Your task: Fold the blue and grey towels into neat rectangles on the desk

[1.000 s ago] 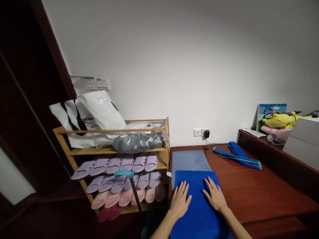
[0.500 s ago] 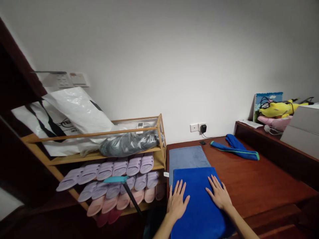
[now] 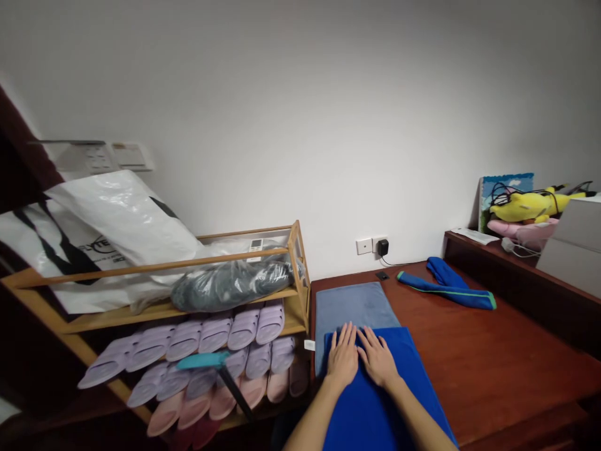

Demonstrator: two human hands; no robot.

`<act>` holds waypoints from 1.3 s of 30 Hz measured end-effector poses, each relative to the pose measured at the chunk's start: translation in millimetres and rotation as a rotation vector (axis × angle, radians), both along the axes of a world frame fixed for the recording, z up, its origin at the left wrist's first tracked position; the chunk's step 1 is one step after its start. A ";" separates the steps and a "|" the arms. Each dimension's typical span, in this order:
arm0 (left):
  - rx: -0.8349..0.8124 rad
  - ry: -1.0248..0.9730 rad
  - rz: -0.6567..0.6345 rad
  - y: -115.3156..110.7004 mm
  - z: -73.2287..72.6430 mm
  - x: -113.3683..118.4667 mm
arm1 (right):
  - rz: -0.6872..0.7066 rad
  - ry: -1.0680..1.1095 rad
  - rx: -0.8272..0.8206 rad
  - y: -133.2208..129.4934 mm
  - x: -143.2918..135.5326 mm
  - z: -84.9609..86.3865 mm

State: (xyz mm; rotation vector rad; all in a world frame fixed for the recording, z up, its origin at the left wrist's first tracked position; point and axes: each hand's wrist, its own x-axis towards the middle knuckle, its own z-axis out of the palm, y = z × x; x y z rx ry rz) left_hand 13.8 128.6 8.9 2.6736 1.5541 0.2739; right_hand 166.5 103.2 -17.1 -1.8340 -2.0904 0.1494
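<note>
A bright blue cloth (image 3: 413, 376) lies flat at the front of the reddish wooden table, overlapping a grey-blue cloth (image 3: 352, 304) behind it. My left hand (image 3: 344, 360) rests palm down near the blue cloth's far edge, its fingers stretched out and reaching that edge. Beside it, close to touching, my right hand (image 3: 377, 360) lies flat on the same cloth with fingers extended. Neither hand grasps anything. A narrow blue cloth piece with green trim (image 3: 451, 293) lies folded farther back on the table (image 3: 507, 351).
On the left stands a wooden rack (image 3: 300, 307) with lilac slippers (image 3: 246, 329), pink slippers (image 3: 253, 393) and white bags (image 3: 126, 219). A black plug (image 3: 382, 247) sits in the wall socket. A yellow plush toy (image 3: 526, 207) and white boxes (image 3: 575, 247) are at right.
Both hands have moved inward from the sides of the blue cloth and slightly toward its far edge, coming close together. The view has shifted slightly, with the rack now lower and farther left.
</note>
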 end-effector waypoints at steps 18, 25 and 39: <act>-0.087 0.001 0.187 10.8 -27.4 -28.4 | -0.310 -0.091 -0.074 -7.1 82.5 -28.1; -0.083 -0.013 0.158 -23.3 -20.7 -34.0 | -0.320 -0.110 -0.066 -45.7 77.2 -23.2; -0.142 -0.122 0.110 -70.9 -12.7 -53.4 | -0.250 0.147 -0.091 -96.0 90.4 -28.8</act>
